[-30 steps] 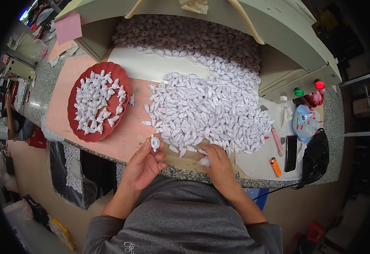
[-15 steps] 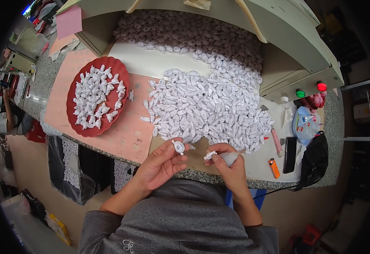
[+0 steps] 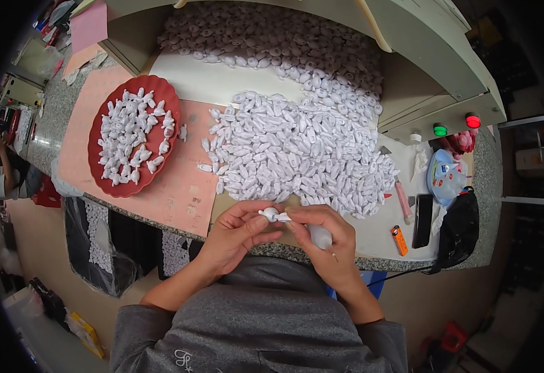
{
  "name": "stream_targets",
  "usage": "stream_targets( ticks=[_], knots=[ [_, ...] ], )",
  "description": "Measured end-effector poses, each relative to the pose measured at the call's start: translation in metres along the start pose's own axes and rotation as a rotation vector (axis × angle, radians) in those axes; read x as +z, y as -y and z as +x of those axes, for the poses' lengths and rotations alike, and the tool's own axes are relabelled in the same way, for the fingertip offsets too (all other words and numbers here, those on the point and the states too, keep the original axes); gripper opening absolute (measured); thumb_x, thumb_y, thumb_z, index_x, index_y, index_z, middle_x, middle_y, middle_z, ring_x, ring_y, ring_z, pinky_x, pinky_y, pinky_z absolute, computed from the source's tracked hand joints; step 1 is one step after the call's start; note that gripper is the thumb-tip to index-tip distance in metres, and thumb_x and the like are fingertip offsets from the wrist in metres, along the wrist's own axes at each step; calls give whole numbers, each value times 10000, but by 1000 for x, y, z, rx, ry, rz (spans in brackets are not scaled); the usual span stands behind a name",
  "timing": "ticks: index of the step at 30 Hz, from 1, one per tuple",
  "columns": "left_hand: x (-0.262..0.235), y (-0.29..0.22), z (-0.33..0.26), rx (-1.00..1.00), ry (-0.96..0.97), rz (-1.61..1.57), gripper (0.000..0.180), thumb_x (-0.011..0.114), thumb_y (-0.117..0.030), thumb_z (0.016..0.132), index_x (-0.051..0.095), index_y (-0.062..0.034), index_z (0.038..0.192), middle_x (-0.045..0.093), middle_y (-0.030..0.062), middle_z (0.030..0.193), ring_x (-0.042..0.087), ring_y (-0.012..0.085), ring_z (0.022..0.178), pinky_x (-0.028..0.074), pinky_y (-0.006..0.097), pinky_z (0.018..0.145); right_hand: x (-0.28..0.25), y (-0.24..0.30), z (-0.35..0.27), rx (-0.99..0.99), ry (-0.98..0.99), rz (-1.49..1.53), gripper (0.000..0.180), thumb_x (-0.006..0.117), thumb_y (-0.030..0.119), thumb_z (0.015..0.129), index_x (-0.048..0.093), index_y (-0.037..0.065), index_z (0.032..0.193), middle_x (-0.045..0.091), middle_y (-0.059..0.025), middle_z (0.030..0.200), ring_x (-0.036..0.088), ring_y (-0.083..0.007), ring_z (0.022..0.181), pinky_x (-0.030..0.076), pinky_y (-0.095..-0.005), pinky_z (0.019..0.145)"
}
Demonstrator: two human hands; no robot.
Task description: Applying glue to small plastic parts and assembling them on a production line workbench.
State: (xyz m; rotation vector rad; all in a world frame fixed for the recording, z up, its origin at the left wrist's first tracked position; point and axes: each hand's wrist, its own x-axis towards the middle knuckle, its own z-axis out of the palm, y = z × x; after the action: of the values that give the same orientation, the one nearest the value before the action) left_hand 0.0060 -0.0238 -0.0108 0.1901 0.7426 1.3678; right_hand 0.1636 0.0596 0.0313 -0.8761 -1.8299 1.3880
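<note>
In front of my waist, my left hand [image 3: 233, 233] pinches a small white plastic figure part [image 3: 270, 213] between thumb and fingertips. My right hand [image 3: 329, 242] pinches a smaller white piece [image 3: 283, 217] against it; the two pieces touch. A translucent bottle with a thin nozzle [image 3: 320, 237] is also tucked in my right hand, partly covered by the fingers. Just beyond my hands spreads a pile of white plastic parts [image 3: 290, 149]. To the left, a red scalloped plate [image 3: 99, 168] holds many joined white figures.
A metal booth [image 3: 433, 81] shelters more white round parts [image 3: 272, 37]. At right lie an orange lighter [image 3: 399, 240], a black phone [image 3: 422, 221], a knife with a pink handle [image 3: 404, 202], a blue dish [image 3: 441, 180] and a black bag [image 3: 460, 230]. A person [image 3: 7, 174] sits far left.
My hands have come together, and the small piece in my right hand now meets the part in my left. The whole view has shifted slightly.
</note>
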Motion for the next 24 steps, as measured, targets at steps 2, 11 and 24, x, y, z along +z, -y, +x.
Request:
stream_targets(
  ticks=[2, 11, 24],
  knots=[
    [-3, 3, 0, 48, -16, 63, 266, 531, -93, 890, 527, -40, 1150, 562, 118, 1145, 573, 204, 1020, 493, 338, 883, 2, -1, 0, -90, -4, -93, 190, 655, -70, 731, 628, 13, 900, 640, -93, 919, 595, -175, 850, 458, -274, 754],
    [-3, 5, 0, 219, -67, 356, 228, 570, -36, 858, 575, 11, 1081, 616, 106, 1056, 600, 149, 934, 500, 270, 824, 7, -13, -7, 2, -6, 12, 164, 647, -40, 764, 627, 6, 920, 643, -83, 918, 591, -148, 855, 456, -264, 757],
    [-8, -3, -5, 205, -46, 636, 237, 613, 12, 813, 628, -3, 1049, 644, 91, 1016, 599, 95, 867, 490, 210, 751, -7, -7, -6, 191, 111, -24, 141, 656, 14, 786, 627, -4, 923, 627, -53, 841, 561, -93, 752, 434, -218, 661]
  ],
)
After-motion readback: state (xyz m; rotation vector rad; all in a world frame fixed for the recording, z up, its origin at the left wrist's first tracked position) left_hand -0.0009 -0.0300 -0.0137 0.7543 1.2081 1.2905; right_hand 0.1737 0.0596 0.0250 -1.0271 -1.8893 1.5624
